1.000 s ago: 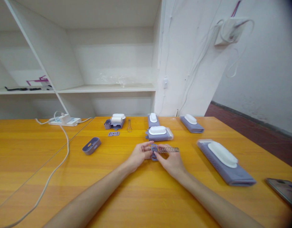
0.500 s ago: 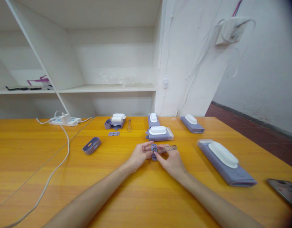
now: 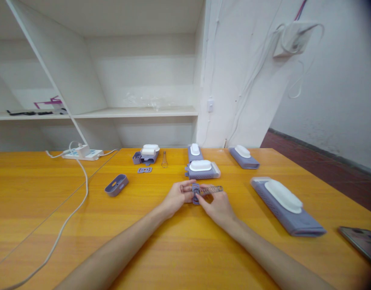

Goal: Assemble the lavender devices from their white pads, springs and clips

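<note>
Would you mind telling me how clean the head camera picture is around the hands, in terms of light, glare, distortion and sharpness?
Head view: soft, even light with weak shadows under the arms; mild sheen on the table, no harsh glare. Wide-angle bending stretches the edges, and the right corners darken. The left hand and right hand are fairly sharp, but the spring and small purple part they hold look soft.

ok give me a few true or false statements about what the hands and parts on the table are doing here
1. Both hands, left hand and right hand, meet at a small purple part. True.
2. A coil spring sticks out to the right of that part. True.
3. The phone lies by the power strip. False: it lies at the table's right edge, the strip at far left.
4. The purple tray is in the left hand. False: it sits alone on the table.
</note>
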The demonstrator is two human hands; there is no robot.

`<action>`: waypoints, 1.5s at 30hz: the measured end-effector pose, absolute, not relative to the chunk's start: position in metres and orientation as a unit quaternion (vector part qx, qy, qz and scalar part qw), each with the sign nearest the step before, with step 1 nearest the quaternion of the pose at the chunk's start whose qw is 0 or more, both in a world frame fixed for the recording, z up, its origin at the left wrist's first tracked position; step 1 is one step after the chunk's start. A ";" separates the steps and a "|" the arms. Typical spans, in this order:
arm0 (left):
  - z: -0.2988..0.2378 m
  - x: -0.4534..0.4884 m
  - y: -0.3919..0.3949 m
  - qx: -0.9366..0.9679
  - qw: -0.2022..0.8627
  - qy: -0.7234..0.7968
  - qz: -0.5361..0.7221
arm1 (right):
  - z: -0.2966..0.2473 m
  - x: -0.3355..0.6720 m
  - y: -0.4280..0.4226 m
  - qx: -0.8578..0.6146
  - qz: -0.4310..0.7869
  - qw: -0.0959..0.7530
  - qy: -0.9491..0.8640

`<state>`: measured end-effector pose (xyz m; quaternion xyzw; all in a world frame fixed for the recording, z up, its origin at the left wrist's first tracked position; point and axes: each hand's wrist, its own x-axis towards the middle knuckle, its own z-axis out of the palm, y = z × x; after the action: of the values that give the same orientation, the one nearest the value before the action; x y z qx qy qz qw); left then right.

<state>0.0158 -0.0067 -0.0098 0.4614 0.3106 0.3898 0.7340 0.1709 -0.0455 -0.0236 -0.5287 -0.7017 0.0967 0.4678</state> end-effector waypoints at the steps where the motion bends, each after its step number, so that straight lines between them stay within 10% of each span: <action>1: -0.010 0.016 -0.006 0.463 0.735 0.310 0.388 | -0.024 0.171 -0.045 -0.526 0.096 0.467 -0.704; 17: -0.012 0.012 -0.002 0.449 0.745 0.301 0.391 | -0.023 0.171 -0.044 -0.513 0.122 0.485 -0.698; 26: -0.010 0.008 0.001 0.405 0.760 0.303 0.408 | -0.027 0.179 -0.034 -0.476 0.364 0.552 -0.580; 45: -0.009 0.003 0.002 0.426 0.782 0.274 0.364 | -0.016 0.183 -0.028 -0.491 0.475 0.461 -0.567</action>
<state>0.0026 0.0022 -0.0089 0.4260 0.2735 0.3639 0.7818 0.1834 -0.0279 -0.0161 -0.4907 -0.5669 0.4746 0.4610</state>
